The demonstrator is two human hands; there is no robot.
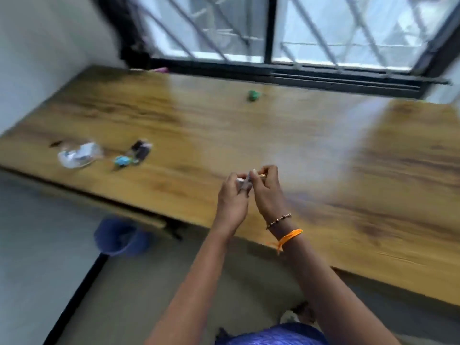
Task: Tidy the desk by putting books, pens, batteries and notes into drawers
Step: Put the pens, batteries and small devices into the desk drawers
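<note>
Cloth: a bit of blue cloth [271, 334] shows at the very bottom, nearest the camera.
Arms: two bare arms reach up from the bottom toward the counter [323, 150].
Bands: the right wrist has an orange thread [290, 237] and a bead band [278, 220].
Hands: the left hand [232, 195] and the right hand [267, 192] meet above the front edge of the counter. Fingers of both are curled.
Small things: both hands pinch some small things [245, 181] between them. They look grey and white, with a thin yellowish tip. They are too blurry to name.
Bin: a blue bin [119, 236] stands on the floor under the left part of the counter.
Drawer: a flat pale part [134, 215] hangs under the counter edge, above the bin. I cannot tell if it is a drawer.
Left pile: a clear bag [79, 155], a little blue thing [122, 161] and a dark thing [140, 150] lie on the left of the counter, near each other.
Green thing: a little green thing [254, 95] lies far back on the counter, near the window [323, 28].
Window: it has bars and a black frame.
</note>
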